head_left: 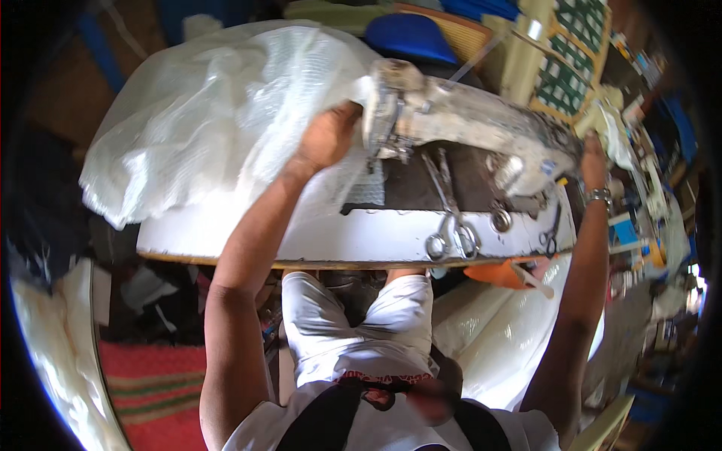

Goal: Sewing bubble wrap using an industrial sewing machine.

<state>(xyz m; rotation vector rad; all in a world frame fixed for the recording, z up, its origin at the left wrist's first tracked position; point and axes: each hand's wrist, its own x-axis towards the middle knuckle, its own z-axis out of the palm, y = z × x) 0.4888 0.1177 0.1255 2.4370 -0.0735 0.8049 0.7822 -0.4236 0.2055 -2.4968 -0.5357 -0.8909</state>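
A worn, whitish sewing machine (pixel 481 120) spans the table (pixel 323 242) in front of me, its needle end to the left. My left hand (pixel 329 138) is closed beside that needle end, at the edge of a large sheet of bubble wrap (pixel 218 113); whatever its fingers hold is hidden. At the machine's far right end my right hand (pixel 593 159), with a watch on the wrist, grips the body; its fingertips are partly hidden. Below the machine's arm lie silver scissors (pixel 451 218), a small round metal part (pixel 500 218) and dark scissors (pixel 550 231).
Bubble wrap covers the table's left side. Behind the machine sit a blue cushion-like object (pixel 410 37) and a green-and-white patterned piece (pixel 575 56). An orange item (pixel 500 275) hangs under the front edge, near more clear plastic (pixel 500 331). Assorted clutter crowds the right.
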